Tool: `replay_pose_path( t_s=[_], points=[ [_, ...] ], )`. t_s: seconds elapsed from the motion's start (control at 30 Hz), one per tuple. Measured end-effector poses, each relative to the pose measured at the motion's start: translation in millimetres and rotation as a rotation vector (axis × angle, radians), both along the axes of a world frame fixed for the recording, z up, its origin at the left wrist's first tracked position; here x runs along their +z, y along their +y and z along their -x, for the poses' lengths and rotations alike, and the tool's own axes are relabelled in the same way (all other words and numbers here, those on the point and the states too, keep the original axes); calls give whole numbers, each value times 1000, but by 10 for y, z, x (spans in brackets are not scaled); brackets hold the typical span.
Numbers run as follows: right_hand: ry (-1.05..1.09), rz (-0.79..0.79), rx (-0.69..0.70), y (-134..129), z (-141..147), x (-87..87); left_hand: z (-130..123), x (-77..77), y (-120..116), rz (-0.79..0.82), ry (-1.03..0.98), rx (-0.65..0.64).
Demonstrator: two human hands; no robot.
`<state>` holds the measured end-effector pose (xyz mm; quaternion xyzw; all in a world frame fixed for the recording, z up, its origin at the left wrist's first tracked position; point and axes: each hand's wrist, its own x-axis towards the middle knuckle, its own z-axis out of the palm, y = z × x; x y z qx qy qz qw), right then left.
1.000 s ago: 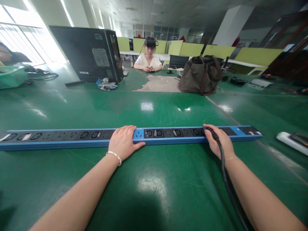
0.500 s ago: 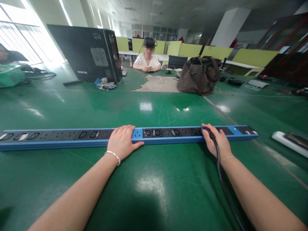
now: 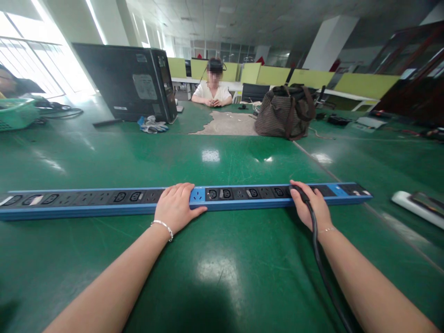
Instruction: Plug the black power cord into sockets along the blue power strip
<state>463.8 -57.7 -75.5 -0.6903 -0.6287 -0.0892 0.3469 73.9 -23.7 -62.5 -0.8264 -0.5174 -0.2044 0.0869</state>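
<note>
A long blue-framed power strip (image 3: 243, 204) with black outlets lies crosswise on the green table. My left hand (image 3: 174, 206) is clamped over it just left of a blue socket section, fingers together across the top and thumb along the near side. Toward the strip's right end, my right hand (image 3: 316, 209) is closed around a black power plug (image 3: 301, 192), which it presses against the outlets. Whether the plug sits fully inside an outlet is hidden by my fingers. The plug's thick black cord (image 3: 319, 259) runs down past my right wrist toward the bottom edge.
A black computer case (image 3: 121, 83) stands at the back left, with gloves (image 3: 152, 125) beside it. A brown bag (image 3: 282, 113) sits at the back right. Across the table a person (image 3: 212, 90) is seated. A white bar-shaped object (image 3: 416, 208) lies at right, a green basket (image 3: 17, 113) at left.
The view has shifted slightly, so the background sits a little lower. Both hands keep their places on the power strip and the plug.
</note>
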Motion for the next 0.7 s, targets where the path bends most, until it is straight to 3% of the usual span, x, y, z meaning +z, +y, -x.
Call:
replay_pose_path(
  t_s=[0.17,0.33,0.7],
  points=[
    [60,-16,11,48,-27,-45,2,-4,5,-1,-3,-3],
    [-13,-71,-39,59,22,-55,6,-7,7,-4,17,4],
    [-96,73,-121,4,51,52,4,4,6,0,40,20]
  ],
)
